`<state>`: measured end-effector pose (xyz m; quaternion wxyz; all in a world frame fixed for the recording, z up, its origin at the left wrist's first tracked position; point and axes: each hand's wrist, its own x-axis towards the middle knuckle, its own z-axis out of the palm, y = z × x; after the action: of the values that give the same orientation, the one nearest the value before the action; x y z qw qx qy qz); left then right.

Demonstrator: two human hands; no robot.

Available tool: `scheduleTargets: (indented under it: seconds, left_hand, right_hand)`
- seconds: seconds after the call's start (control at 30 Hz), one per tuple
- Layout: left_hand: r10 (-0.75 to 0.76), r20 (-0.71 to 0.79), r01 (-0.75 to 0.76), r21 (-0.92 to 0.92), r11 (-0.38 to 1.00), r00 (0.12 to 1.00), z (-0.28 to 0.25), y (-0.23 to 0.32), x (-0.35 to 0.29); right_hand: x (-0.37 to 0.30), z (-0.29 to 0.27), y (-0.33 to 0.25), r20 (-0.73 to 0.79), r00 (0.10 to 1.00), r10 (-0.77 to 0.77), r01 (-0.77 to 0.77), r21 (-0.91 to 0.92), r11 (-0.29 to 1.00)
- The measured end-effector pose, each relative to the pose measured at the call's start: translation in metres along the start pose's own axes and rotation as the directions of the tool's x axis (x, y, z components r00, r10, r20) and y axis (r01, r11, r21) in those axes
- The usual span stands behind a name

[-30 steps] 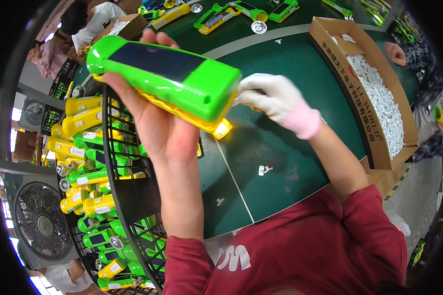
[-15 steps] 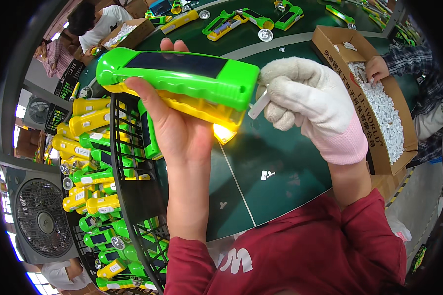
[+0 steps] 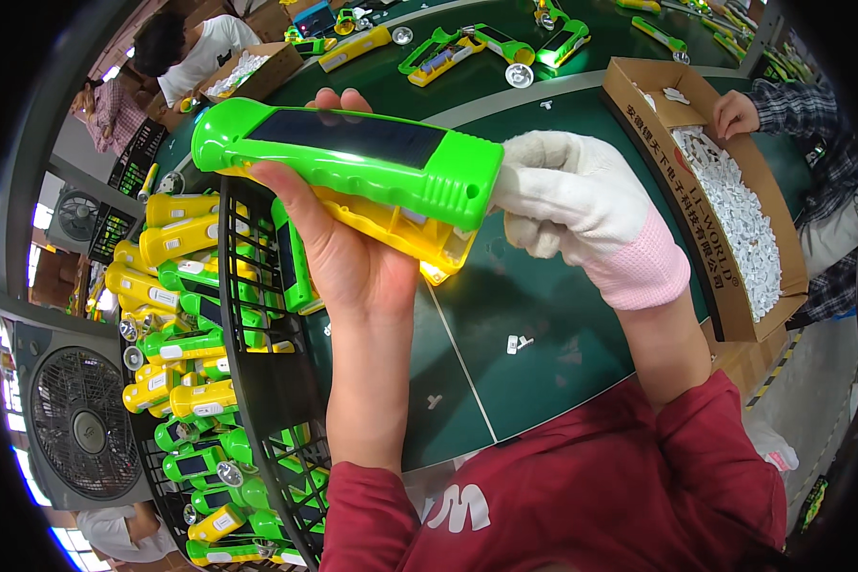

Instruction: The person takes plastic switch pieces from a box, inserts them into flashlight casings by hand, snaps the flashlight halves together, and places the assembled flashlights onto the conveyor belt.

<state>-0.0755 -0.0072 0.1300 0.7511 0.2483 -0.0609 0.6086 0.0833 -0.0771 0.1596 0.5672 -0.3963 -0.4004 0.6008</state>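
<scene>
My left hand [image 3: 353, 257], bare, is wrapped round a flashlight [image 3: 353, 153] with a green shell, a dark solar panel on top and a yellow lower half. A gap shows between the two halves near the right end. My right hand [image 3: 567, 195], in a white glove with a pink cuff, has its fingers pressed together against the flashlight's right end. Whatever its fingertips pinch is hidden. On the green table [image 3: 524, 400] below lie small white plastic pieces [image 3: 515, 344].
A black basket [image 3: 248, 381] full of green and yellow flashlights stands at the left. On the right is a carton [image 3: 748, 296] of small white parts, with a co-worker's hand [image 3: 735, 114] over it. Flashlight parts [image 3: 443, 59] lie at the back. A fan [image 3: 88, 424] stands far left.
My right hand has moved left to the flashlight's end, and the white plastic tab it pinched is out of sight. The flashlight has tilted slightly, and the bright glow beneath it has gone.
</scene>
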Motion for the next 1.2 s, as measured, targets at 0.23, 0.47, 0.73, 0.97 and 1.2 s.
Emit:
scheduleTargets:
  seconds: [0.23, 0.47, 0.73, 0.97, 1.2]
  left_hand:
    - [0.003, -0.018, -0.003, -0.007, 1.0, 1.0, 0.003, -0.006, 0.002]
    - [0.06, -0.001, -0.059, 0.133, 0.989, 0.998, 0.007, -0.008, -0.001]
    - [0.109, -0.004, -0.103, 0.287, 0.952, 0.994, 0.009, -0.009, -0.001]
    - [0.158, 0.056, -0.168, 0.327, 0.93, 0.986, 0.019, -0.008, -0.007]
    - [0.153, 0.069, -0.168, 0.451, 0.877, 0.986, 0.025, -0.009, -0.011]
  right_hand:
    - [-0.011, 0.01, -0.006, -0.051, 0.999, -0.006, -0.001, -0.134, 0.991]
    - [-0.008, 0.012, -0.013, -0.07, 0.997, -0.016, 0.0, -0.224, 0.975]
    - [-0.002, 0.013, 0.0, -0.094, 0.988, -0.123, 0.086, -0.33, 0.94]
    - [0.001, -0.004, 0.008, 0.129, 0.991, 0.022, -0.041, 0.15, 0.988]
    - [0.001, -0.006, 0.003, 0.134, 0.978, 0.162, -0.18, 0.137, 0.974]
